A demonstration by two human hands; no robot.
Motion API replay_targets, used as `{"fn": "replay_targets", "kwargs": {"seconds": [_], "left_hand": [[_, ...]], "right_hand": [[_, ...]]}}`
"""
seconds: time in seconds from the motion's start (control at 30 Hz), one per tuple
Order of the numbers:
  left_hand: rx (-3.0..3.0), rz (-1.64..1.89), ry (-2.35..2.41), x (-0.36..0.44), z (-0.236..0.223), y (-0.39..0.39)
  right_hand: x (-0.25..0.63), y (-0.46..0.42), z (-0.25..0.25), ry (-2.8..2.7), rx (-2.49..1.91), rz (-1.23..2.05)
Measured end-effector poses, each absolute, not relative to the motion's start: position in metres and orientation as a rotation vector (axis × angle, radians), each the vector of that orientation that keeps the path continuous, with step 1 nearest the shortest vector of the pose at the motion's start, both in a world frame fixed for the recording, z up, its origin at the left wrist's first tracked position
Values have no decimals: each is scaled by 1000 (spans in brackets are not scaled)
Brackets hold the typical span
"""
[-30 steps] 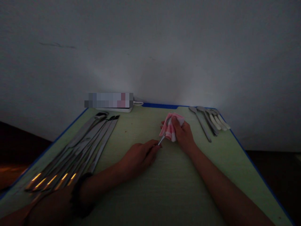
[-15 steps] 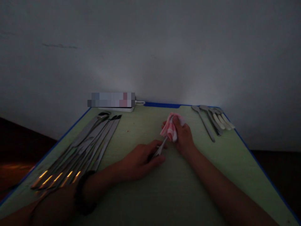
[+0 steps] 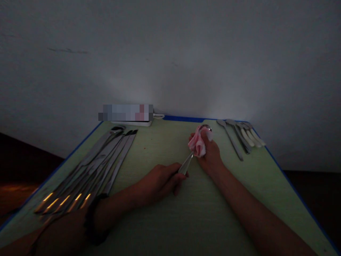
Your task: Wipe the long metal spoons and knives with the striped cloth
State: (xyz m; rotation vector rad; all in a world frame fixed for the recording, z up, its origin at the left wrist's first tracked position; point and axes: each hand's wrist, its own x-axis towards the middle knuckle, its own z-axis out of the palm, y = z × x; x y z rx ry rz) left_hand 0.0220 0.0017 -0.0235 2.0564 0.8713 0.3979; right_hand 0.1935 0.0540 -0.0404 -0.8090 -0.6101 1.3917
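Behind everything rises a dim grey wall [image 3: 170, 53], and up against it stands the pale green, blue-edged table [image 3: 202, 220] I watch from afar. Down its left side lie long metal utensils [image 3: 90, 170] in a slanted row; my left forearm overlaps their near ends, touching or just above, I cannot tell, so a careless elbow could drag them askew. Far right lie more spoons [image 3: 249, 137], some white-handled. A pale box [image 3: 130, 113], partly blurred out, sits at the far left. My left hand [image 3: 158, 185] is closed in a pinch, my right hand [image 3: 210, 153] clenched round a crumpled pink cloth [image 3: 197, 144]. Smallest, a shiny spoon [image 3: 187, 163] slants over the table's middle, handle between my left fingers, rounded end peeping past the cloth. That narrow, smooth handle could slip if I pull harder than I pinch, and bunched folds could snag and twist it.
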Motion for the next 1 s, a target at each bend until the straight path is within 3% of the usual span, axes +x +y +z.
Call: {"fn": "replay_targets", "kwargs": {"seconds": [0.4, 0.67, 1.0], "left_hand": [[1940, 631, 1135, 27, -24, 7], [1923, 542, 1066, 29, -20, 3], [2109, 536, 1060, 26, -25, 7]], "right_hand": [[170, 28, -37, -1095, -843, 1566], [182, 48, -42, -685, -838, 1403], [182, 48, -43, -685, -885, 1333]]}}
